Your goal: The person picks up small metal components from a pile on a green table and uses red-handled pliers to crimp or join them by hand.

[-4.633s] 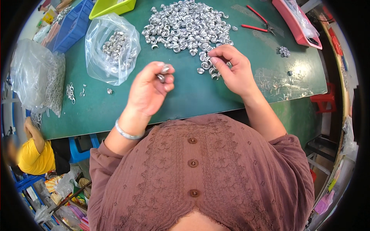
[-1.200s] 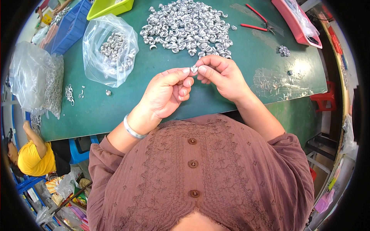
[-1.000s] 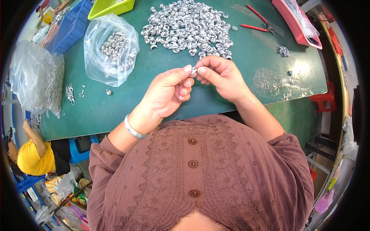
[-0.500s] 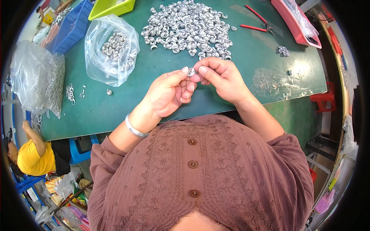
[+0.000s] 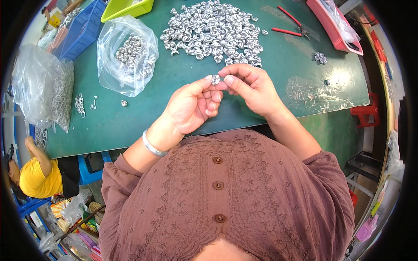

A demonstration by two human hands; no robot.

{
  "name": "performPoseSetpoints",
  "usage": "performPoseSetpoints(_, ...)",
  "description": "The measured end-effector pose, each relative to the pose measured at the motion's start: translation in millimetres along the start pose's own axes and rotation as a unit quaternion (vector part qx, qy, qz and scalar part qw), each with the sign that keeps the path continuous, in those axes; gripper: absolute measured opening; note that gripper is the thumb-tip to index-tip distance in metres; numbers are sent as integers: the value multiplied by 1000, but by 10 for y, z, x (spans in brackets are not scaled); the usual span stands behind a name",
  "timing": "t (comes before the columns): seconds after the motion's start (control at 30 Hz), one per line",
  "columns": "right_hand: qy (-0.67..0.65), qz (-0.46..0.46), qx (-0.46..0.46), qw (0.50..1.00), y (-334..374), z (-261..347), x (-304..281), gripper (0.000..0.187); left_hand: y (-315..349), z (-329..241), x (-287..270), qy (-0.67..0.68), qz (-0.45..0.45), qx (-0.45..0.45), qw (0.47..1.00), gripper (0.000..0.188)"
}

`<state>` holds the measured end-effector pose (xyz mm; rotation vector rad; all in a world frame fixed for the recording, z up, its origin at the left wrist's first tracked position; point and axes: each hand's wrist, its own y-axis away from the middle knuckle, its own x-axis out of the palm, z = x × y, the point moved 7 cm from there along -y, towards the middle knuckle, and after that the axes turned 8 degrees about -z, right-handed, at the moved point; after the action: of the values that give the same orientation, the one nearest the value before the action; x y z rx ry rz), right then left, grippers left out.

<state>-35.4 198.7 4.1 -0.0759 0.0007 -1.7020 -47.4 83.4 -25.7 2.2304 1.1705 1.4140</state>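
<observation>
Between the thumb and forefinger of my left hand (image 5: 188,104) is a small silvery curved metal piece (image 5: 215,80), held above the table's near edge. My right hand (image 5: 251,90) meets it from the other side, thumb and forefinger closed together right beside the piece. Whatever those right fingertips may hold is too small or hidden to tell. Just beyond my hands spreads a large heap of similar curved metal pieces (image 5: 213,32). A clear plastic bag (image 5: 106,65), holding more of them, stands open to the left.
Red-handled pliers (image 5: 289,30) lie at the far right, near a pink basket (image 5: 331,26). A bulging clear bag (image 5: 39,87) of metal rings, a blue bin (image 5: 82,30) and a lime-green tray (image 5: 126,9) are on the left. A person in yellow (image 5: 41,178) sits at lower left.
The metal piece has turned slightly in my left fingers, now showing a rounder face. Both hands stay almost in place, with only small finger movements.
</observation>
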Motion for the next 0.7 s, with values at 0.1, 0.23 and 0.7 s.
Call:
performPoseSetpoints(0.1,-12,1,-12,1000,-1,27,3,15,6,-3,-4,-3,1,5,1000,29)
performPoseSetpoints(0.23,-31,16,-21,999,-15,-6,14,14,9,-10,6,6,26,2,1000,23)
performPoseSetpoints(0.7,50,2,-68,996,-24,55,-5,10,-1,4,-2,-32,10,11,999,22)
